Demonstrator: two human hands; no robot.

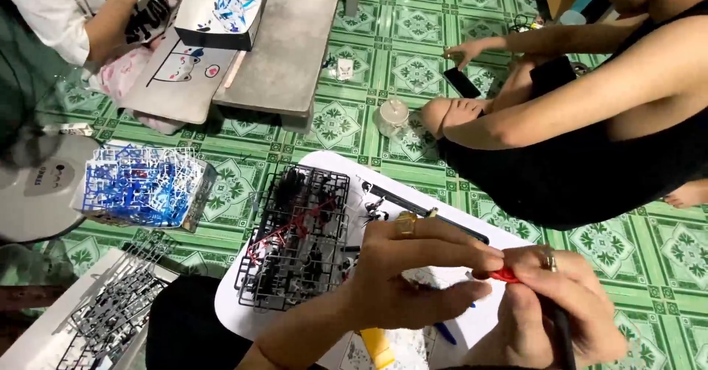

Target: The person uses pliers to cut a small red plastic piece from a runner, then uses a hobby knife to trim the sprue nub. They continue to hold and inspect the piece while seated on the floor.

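My left hand (417,270), with a gold ring on one finger, pinches something small at its fingertips, too hidden to name. My right hand (549,307) touches it and grips a tool with a red part (504,275) and a dark handle (563,333). Both hands hover over a white board (442,222). On that board lies a stack of black plastic part frames (299,237) with a red frame among them, just left of my left hand.
A stack of blue and white part frames (140,186) stands at left, grey frames (110,311) below it. Two other people sit on the green tiled floor (413,31): one in black at right, one at top left by a low grey table (284,42). A small jar (392,116) stands mid-floor.
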